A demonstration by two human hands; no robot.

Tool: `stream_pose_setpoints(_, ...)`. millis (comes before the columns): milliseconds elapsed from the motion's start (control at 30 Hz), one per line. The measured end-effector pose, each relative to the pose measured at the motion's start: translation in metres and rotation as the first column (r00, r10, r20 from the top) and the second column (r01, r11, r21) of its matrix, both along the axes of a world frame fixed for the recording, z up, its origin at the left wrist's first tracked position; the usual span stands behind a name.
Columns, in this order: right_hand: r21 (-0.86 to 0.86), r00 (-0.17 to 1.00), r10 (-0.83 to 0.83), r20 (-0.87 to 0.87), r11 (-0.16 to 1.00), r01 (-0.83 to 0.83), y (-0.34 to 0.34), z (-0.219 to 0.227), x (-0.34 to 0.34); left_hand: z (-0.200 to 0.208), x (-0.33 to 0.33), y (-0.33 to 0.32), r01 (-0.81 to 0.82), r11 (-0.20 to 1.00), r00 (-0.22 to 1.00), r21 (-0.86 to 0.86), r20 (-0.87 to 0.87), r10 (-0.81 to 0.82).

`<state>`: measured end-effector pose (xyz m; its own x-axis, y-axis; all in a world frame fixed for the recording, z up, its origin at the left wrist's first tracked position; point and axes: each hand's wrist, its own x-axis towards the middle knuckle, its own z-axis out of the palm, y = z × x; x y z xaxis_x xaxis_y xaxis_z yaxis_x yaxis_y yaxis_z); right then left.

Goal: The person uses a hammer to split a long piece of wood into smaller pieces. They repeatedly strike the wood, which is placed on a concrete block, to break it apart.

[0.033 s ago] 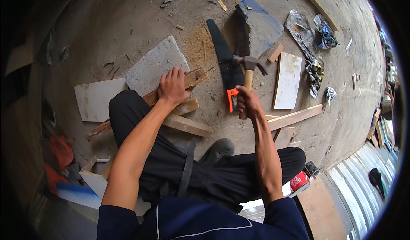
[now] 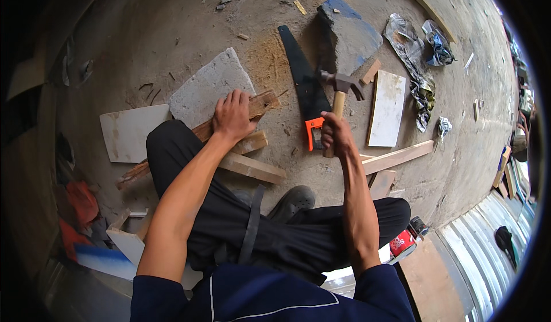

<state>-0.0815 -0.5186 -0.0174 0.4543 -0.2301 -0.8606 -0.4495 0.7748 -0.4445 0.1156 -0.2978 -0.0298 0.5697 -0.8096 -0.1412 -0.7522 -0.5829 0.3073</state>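
a rough concrete floor (image 2: 172, 29) dusted with sawdust fills the view, with corrugated metal sheeting (image 2: 493, 247) curving along the rim at four o'clock. at nine o'clock lies a pale square tile (image 2: 129, 133), and just beside it, toward eleven o'clock, a grey stone slab (image 2: 209, 84). a weathered wooden plank (image 2: 201, 131) runs from eight o'clock toward the centre, crossing over two shorter wood blocks (image 2: 252, 158). the left hand (image 2: 232, 115) lies palm down on that plank, fingers spread and pressing on it, closed around nothing. just right of centre a black-bladed handsaw (image 2: 301, 78) with an orange handle lies flat on the floor, its blade tip pointing to twelve o'clock. the right hand (image 2: 336, 135) is wrapped in a tight fist around the wooden handle of a claw hammer (image 2: 340, 87), whose steel head sits raised just above the hand, over the saw's right edge. behind it at one o'clock is a blue-grey stone chunk (image 2: 347, 32). at two o'clock a white rectangular board (image 2: 387, 107) lies flat, and beyond it crumpled shiny plastic wrappers (image 2: 416, 58), silver and dark, lie strewn. a light timber batten (image 2: 399, 157) lies slanted at three o'clock. at five o'clock, beside the person's dark trouser leg, a red can (image 2: 403, 243) with a white label stands.
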Motion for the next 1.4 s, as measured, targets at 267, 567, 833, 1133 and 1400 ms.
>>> stream_pose_setpoints(267, -0.098, 0.790, 0.595, -0.147, 0.786, -0.610, -0.024, 0.005, 0.015, 0.002, -0.001, -0.001, 0.007, 0.999, 1.000, 0.052, -0.016, -0.006)
stream_pose_setpoints(567, -0.108, 0.827, 0.534, -0.176, 0.825, -0.555, -0.029, 0.029, 0.027, 0.003, -0.001, 0.002, 0.011, 0.998, 1.000, 0.062, -0.030, -0.009)
stream_pose_setpoints(833, -0.038, 0.826, 0.558, -0.081, 0.827, -0.562, -0.028, 0.017, 0.025, -0.002, 0.000, 0.003, 0.019, 0.999, 0.999, 0.028, -0.043, -0.018)
stream_pose_setpoints(1133, 0.033, 0.783, 0.621, -0.007, 0.783, -0.621, -0.043, 0.013, 0.024, -0.001, 0.001, 0.007, 0.031, 0.999, 0.999, -0.010, -0.006, -0.031)
stream_pose_setpoints(1400, -0.224, 0.928, 0.365, -0.078, 0.900, -0.373, -0.053, 0.008, 0.043, -0.005, -0.001, 0.004, 0.034, 0.999, 0.999, 0.007, 0.009, -0.034)
